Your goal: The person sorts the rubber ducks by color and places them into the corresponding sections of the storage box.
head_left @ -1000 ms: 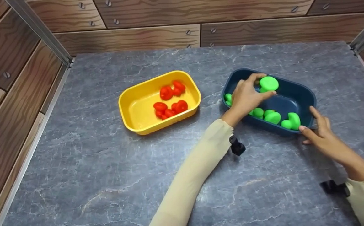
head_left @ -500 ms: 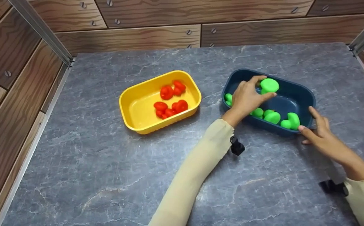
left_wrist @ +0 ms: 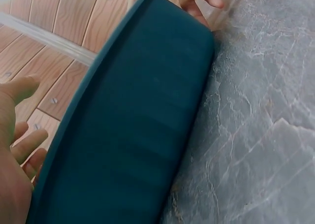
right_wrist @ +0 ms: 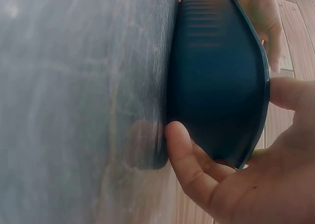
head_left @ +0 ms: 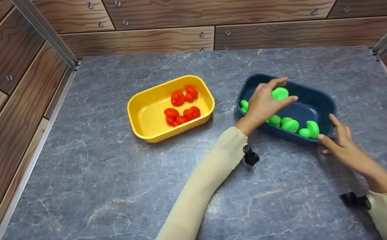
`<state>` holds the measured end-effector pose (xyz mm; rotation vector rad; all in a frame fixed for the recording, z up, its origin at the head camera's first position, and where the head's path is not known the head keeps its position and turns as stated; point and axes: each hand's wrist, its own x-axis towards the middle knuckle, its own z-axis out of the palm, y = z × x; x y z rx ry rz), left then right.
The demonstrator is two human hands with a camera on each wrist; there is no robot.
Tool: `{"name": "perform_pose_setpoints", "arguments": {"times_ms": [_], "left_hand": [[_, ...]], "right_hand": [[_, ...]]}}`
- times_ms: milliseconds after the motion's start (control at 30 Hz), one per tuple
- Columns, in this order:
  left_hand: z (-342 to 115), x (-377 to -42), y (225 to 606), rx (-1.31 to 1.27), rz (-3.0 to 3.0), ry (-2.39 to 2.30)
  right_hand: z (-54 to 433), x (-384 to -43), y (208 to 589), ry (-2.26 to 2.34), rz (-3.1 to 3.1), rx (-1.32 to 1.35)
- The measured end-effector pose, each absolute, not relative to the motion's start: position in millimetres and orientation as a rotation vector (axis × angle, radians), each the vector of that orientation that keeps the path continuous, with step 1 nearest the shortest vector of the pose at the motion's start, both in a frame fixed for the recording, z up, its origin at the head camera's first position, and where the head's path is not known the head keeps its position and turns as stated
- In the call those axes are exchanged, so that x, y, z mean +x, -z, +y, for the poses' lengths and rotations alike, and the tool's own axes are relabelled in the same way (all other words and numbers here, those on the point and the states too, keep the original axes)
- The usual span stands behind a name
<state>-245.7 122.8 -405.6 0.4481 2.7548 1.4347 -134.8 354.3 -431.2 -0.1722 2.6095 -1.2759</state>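
My left hand [head_left: 263, 102] is over the dark blue bin [head_left: 313, 91] in the head view, thumb and fingers spread apart. Just below its fingers is a green toy [head_left: 280, 93], shaped like a rubber duck; no fingertips close on it. Several more green toys [head_left: 290, 125] lie along the bin's near side, partly hidden by the left wrist. My right hand [head_left: 343, 143] grips the bin's right end. In the right wrist view its thumb [right_wrist: 285, 92] presses the rim while the fingers curl against the outer wall. The toys are out of sight in both wrist views.
To the left stands a yellow bin [head_left: 143, 115] with several red toys [head_left: 191, 113] of similar shape. Both bins rest on a grey marbled tabletop [head_left: 113, 186]. Wood-patterned panels [head_left: 163, 38] close off the back and sides.
The green toy has left my left hand's pinch and sits lower, further into the blue bin. The left fingers have spread. My right hand stays at the bin's end.
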Motion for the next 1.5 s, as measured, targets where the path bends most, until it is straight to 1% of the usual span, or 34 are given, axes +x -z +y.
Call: {"name": "perform_pose_setpoints", "arguments": {"times_ms": [300, 667, 1000, 1200, 1500], "left_hand": [[106.1, -240.6, 401.3, 0.564, 2.656, -1.625], [58.0, -229.5, 392.9, 0.620, 2.478, -1.917], [4.2, -211.7, 379.7, 0.717, 2.551, -1.878], [-20.5, -205.0, 376.2, 0.686, 2.549, -1.903], [-53.0, -201.5, 384.1, 0.659, 2.548, -1.978]], "right_hand": [[355.8, -136.3, 430.9, 1.268, 2.589, -0.174], [357.8, -137.2, 431.7, 1.256, 2.612, -0.185], [358.8, -137.2, 432.7, 1.253, 2.664, -0.196], [359.6, -138.1, 431.2, 1.221, 2.691, -0.194], [359.1, -137.0, 428.6, 1.224, 2.712, -0.162]]}}
